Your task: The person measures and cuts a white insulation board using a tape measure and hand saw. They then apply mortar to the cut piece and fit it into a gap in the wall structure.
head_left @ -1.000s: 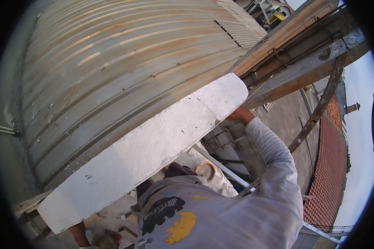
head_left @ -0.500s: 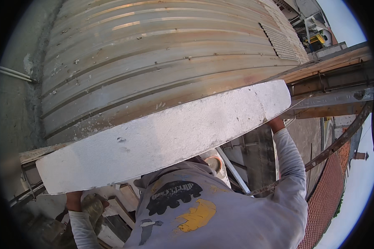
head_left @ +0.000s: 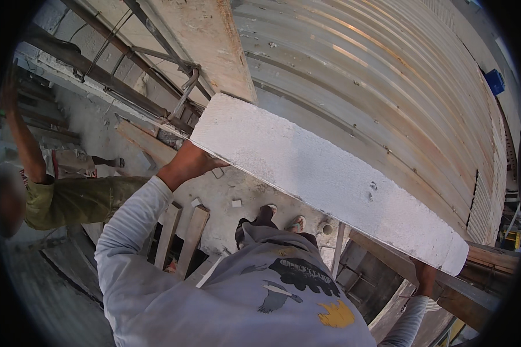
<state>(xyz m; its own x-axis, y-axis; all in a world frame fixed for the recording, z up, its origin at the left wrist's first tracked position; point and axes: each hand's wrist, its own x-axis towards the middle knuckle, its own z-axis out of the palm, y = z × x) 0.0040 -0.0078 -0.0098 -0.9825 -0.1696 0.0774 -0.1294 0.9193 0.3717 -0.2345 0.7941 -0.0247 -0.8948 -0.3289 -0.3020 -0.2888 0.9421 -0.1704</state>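
Observation:
A long white block (head_left: 324, 173), with rough surface and chipped spots, slants from upper middle down to the right. My left hand (head_left: 188, 162) is closed on the lower edge of its upper-left end, fingers partly under it. My right hand (head_left: 424, 276) grips beneath its lower-right end, with most fingers hidden by the block. The block's left end meets a pale board (head_left: 226, 40) and metal bars (head_left: 173, 69). Corrugated sheeting (head_left: 364, 69) lies beyond the block.
A co-worker in an olive shirt (head_left: 63, 199) is at the left, an arm (head_left: 26, 139) raised toward the bars. Loose planks (head_left: 191, 237) and small rubble (head_left: 236, 203) lie below, near my feet (head_left: 297, 224). Timber beams (head_left: 480, 263) run at the right.
The view has swung to the left, bringing the co-worker and metal bars into sight. The block now slants the other way in the picture, still held in both my hands.

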